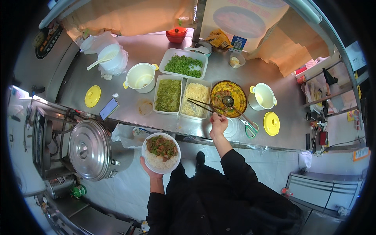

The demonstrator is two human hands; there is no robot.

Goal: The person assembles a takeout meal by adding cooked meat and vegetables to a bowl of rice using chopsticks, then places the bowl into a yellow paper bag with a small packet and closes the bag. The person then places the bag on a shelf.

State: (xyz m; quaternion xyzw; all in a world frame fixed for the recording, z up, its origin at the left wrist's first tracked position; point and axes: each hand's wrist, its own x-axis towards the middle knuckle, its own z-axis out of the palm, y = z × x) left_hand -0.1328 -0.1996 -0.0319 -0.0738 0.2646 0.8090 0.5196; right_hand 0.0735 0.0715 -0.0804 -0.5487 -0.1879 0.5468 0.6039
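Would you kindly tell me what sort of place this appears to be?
It looks like a small commercial kitchen or food stall: a long metal counter, a big lidded metal pot, and a bowl of topped rice in the left hand.

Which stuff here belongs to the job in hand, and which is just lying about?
In use, or probably so:
- bowl of rice, in the left hand
- dark chopsticks, in the right hand
- tray of pale shreds, below the chopstick tips
- yellow bowl with ladle

Apparently lying about:
- phone
- green-handled scissors
- left yellow lid
- right yellow lid
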